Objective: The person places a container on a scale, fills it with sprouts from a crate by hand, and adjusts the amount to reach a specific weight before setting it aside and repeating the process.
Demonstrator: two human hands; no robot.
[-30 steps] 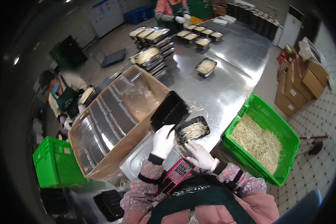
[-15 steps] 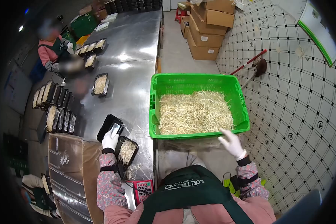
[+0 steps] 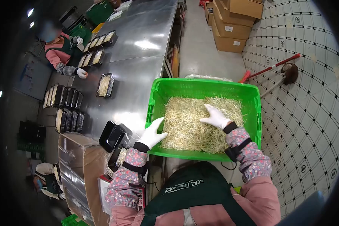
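Note:
A green crate (image 3: 205, 153) holds a wide heap of pale, thin sprouts (image 3: 188, 122). My left hand (image 3: 151, 135), white-gloved, is over the crate's left front corner, thumb and fingers apart and nothing in it. Further right, my gloved right hand (image 3: 216, 117) rests on or just above the sprouts with its fingers spread. On the steel table, an empty black tray (image 3: 111, 136) lies left of my left wrist. Partly hidden under my left sleeve is a second black tray with sprouts (image 3: 122, 156).
Across the steel table (image 3: 135, 67), a co-worker (image 3: 62, 52) stands by filled trays (image 3: 98, 42). Stacked trays (image 3: 67, 98) stand near a wrapped carton (image 3: 77, 169). A red-keyed scale (image 3: 141, 197) is under my left forearm. Cardboard boxes (image 3: 233, 28) and a red-handled tool (image 3: 275, 66) are beyond the crate.
My left hand has left the black tray and moved right to the crate. My right hand has moved from the crate's front edge in over the sprouts. The view has shifted.

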